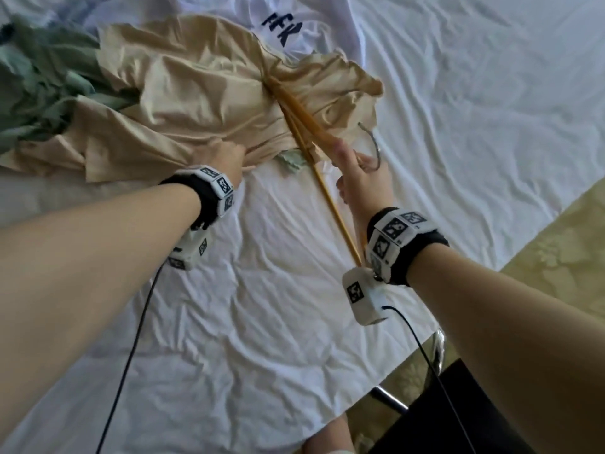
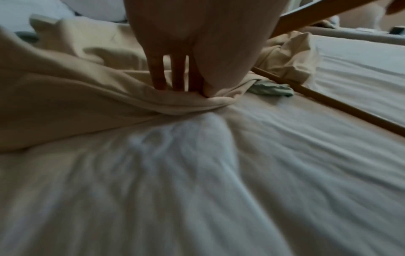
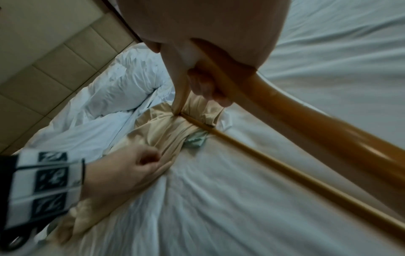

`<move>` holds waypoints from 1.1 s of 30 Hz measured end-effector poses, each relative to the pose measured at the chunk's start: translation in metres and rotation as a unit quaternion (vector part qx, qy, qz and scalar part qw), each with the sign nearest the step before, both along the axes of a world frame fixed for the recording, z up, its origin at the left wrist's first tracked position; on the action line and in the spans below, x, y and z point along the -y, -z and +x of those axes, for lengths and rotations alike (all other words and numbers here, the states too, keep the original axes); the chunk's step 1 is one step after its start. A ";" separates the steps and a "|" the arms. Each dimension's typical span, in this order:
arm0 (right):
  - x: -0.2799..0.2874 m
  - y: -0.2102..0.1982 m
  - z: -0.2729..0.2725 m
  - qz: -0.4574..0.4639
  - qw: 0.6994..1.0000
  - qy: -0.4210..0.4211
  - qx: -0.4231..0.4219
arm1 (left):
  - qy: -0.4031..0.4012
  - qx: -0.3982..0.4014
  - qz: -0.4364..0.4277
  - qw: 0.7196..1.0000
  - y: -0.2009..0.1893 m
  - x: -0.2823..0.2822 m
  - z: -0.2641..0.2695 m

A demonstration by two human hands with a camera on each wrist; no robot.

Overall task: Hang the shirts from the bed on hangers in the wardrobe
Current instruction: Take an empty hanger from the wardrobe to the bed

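A beige satin shirt (image 1: 196, 90) lies crumpled on the white bed (image 1: 262, 306). A wooden hanger (image 1: 327, 201) with a metal hook (image 1: 373, 149) has one end pushed into the shirt's bunched fabric. My right hand (image 1: 360, 172) grips the hanger's upper bar (image 3: 285, 110) near the hook. My left hand (image 1: 229, 158) pinches a fold of the beige shirt's edge (image 2: 197, 100) against the sheet, left of the hanger. A green shirt (image 1: 39, 83) lies at the far left, and a white shirt with dark lettering (image 1: 284, 27) lies beyond.
A small pale green scrap of cloth (image 1: 291, 160) peeks out beside the hanger bar. The bed's right edge meets patterned yellow carpet (image 1: 556, 231). A dark chair with a chrome frame (image 1: 458, 404) stands at the near right. A padded headboard (image 3: 43, 52) and pillow show in the right wrist view.
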State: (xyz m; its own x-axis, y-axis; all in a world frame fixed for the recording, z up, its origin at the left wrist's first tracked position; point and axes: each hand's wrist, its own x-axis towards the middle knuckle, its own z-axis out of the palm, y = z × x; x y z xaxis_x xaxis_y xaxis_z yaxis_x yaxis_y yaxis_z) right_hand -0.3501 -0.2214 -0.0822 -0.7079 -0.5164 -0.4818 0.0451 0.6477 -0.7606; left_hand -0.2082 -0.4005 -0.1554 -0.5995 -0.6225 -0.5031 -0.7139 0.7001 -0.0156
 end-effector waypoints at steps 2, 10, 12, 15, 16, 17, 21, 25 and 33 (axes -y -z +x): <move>-0.002 -0.003 0.000 -0.004 1.000 0.003 0.015 | 0.026 0.037 0.010 0.999 -0.004 -0.012 0.004; -0.035 -0.019 0.053 -0.044 0.997 0.017 0.054 | 0.096 0.166 0.196 0.962 -0.019 -0.101 0.068; -0.052 -0.013 0.066 -0.033 0.997 0.013 0.066 | 0.093 0.195 0.262 0.941 -0.022 -0.128 0.101; -0.070 -0.006 0.085 -0.009 0.998 0.001 0.066 | 0.054 0.202 0.398 0.893 -0.037 -0.161 0.133; -0.072 -0.006 0.091 -0.004 0.998 -0.001 0.056 | 0.048 0.189 0.427 0.883 -0.041 -0.169 0.137; -0.073 -0.006 0.096 -0.001 0.999 -0.001 0.046 | 0.048 0.175 0.440 0.879 -0.044 -0.173 0.139; -0.074 -0.008 0.112 -0.024 0.999 -0.021 0.023 | 0.057 0.099 0.308 0.945 -0.049 -0.163 0.120; -0.073 -0.004 0.119 -0.039 0.997 -0.062 -0.012 | -0.080 -0.180 0.123 0.973 -0.050 -0.108 0.091; -0.071 0.007 0.094 -0.021 0.999 -0.026 -0.008 | 0.179 -0.088 -0.055 0.978 -0.043 -0.006 -0.006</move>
